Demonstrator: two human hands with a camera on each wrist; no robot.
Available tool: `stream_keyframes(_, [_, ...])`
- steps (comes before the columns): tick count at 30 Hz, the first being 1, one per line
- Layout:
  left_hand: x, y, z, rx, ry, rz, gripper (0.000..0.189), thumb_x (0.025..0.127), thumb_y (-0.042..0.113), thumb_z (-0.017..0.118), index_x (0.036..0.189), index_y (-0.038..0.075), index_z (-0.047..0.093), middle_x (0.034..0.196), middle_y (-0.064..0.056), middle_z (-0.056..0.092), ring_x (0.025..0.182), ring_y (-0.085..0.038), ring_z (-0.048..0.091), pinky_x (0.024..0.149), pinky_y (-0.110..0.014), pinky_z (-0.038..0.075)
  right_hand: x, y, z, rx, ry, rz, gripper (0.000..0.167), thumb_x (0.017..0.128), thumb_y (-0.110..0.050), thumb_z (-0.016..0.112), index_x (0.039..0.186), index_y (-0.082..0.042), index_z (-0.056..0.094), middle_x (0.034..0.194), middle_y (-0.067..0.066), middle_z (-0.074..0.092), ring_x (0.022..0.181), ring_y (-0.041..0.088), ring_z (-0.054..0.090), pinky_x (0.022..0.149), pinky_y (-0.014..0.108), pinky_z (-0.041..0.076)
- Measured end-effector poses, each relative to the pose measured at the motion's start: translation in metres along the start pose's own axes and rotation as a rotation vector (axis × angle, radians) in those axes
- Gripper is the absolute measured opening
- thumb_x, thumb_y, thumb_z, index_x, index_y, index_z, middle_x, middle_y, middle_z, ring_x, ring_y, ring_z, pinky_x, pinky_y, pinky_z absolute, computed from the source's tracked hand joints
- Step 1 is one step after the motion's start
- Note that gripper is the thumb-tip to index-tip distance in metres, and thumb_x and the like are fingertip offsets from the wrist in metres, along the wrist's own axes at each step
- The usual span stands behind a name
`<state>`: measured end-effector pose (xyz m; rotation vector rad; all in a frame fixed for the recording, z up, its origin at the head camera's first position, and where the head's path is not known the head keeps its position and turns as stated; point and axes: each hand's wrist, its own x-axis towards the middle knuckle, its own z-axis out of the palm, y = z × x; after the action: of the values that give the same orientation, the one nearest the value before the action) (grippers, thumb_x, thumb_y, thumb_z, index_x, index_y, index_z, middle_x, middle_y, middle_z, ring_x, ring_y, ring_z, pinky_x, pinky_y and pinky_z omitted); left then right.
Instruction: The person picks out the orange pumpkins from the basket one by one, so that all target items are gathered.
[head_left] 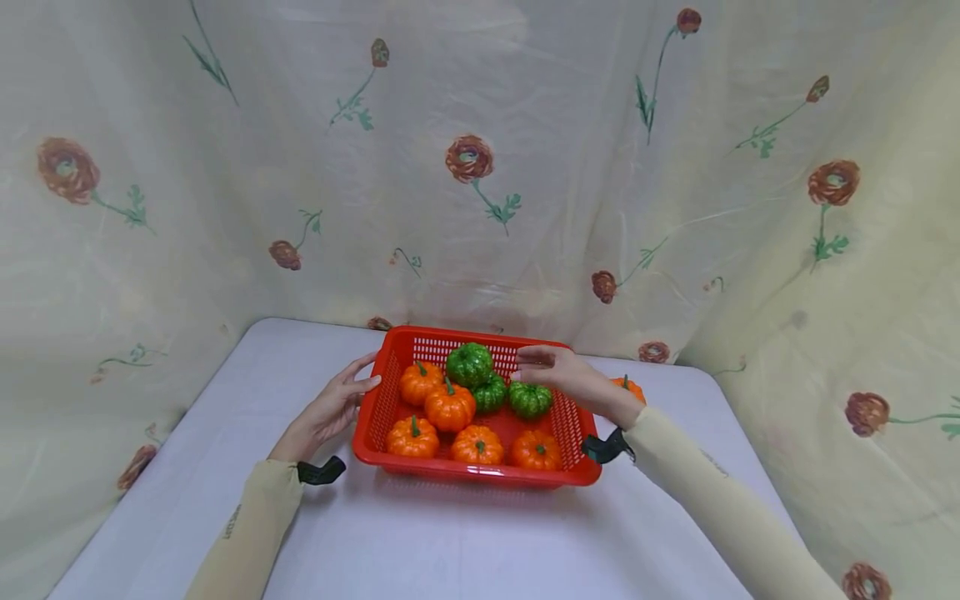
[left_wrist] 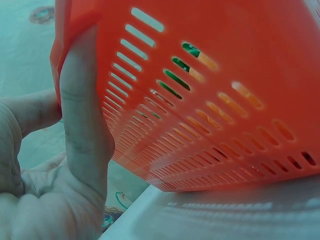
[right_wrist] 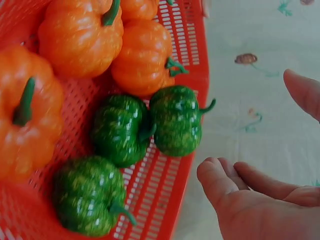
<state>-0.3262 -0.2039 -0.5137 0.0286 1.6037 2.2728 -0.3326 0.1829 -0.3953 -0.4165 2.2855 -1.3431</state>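
Observation:
A red plastic basket (head_left: 480, 473) with slotted walls stands on the table. Inside lie three small green pumpkins, one of them (head_left: 470, 365) leaning on another (head_left: 491, 393) and the third (head_left: 530, 400) to their right. Several orange pumpkins (head_left: 450, 407) fill the left and front of it. My left hand (head_left: 330, 408) grips the basket's left rim between thumb and fingers, seen close up beside the red wall (left_wrist: 225, 40) in the left wrist view. Over the right part of the basket hovers my right hand (head_left: 570, 379), fingers extended and thumb apart, holding nothing.
Outside the basket, another orange pumpkin (head_left: 630, 387) sits on the table to the right, partly hidden behind my right forearm. A white cloth (head_left: 465, 550) covers the table. Flower-printed curtains (head_left: 540, 275) hang along its back and sides.

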Motion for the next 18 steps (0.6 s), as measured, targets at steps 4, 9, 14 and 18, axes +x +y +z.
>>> stream_keyframes(4, [0.002,0.000,0.000,0.006,0.016,-0.003,0.071,0.095,0.023,0.062,0.153,0.029,0.020,0.150,-0.017,0.037,0.101,-0.020,0.068,0.077,-0.032,0.059,0.010,-0.006,0.012,-0.035,-0.025,0.005,0.074,0.084,-0.040,0.074,0.144,-0.010,0.044,0.146,0.012,0.047,0.135,0.025,0.046,0.113,0.047,0.038])
stream_keyframes(9, [0.003,-0.001,-0.001,0.011,0.007,-0.002,0.069,0.096,0.023,0.061,0.152,0.030,0.022,0.149,-0.017,0.038,0.098,-0.018,0.068,0.076,-0.032,0.060,0.020,-0.006,0.027,-0.035,-0.048,0.027,0.078,0.083,-0.040,0.074,0.146,-0.008,0.041,0.145,0.012,0.048,0.134,0.026,0.046,0.113,0.046,0.038])
stream_keyframes(14, [0.003,-0.001,-0.002,0.010,0.007,-0.002,0.067,0.096,0.021,0.059,0.152,0.030,0.023,0.148,-0.019,0.040,0.091,-0.017,0.070,0.072,-0.030,0.060,0.030,-0.003,0.041,-0.016,-0.038,0.060,0.072,0.084,-0.033,0.075,0.143,-0.003,0.043,0.142,0.013,0.051,0.132,0.027,0.047,0.113,0.045,0.037])
stream_keyframes(18, [0.002,-0.001,-0.002,0.009,0.014,0.002,0.068,0.097,0.021,0.059,0.153,0.030,0.022,0.149,-0.017,0.038,0.099,-0.019,0.068,0.076,-0.032,0.060,0.037,-0.001,0.054,-0.050,-0.023,0.083,0.070,0.082,-0.033,0.076,0.138,-0.002,0.049,0.139,0.013,0.054,0.130,0.026,0.049,0.112,0.043,0.039])
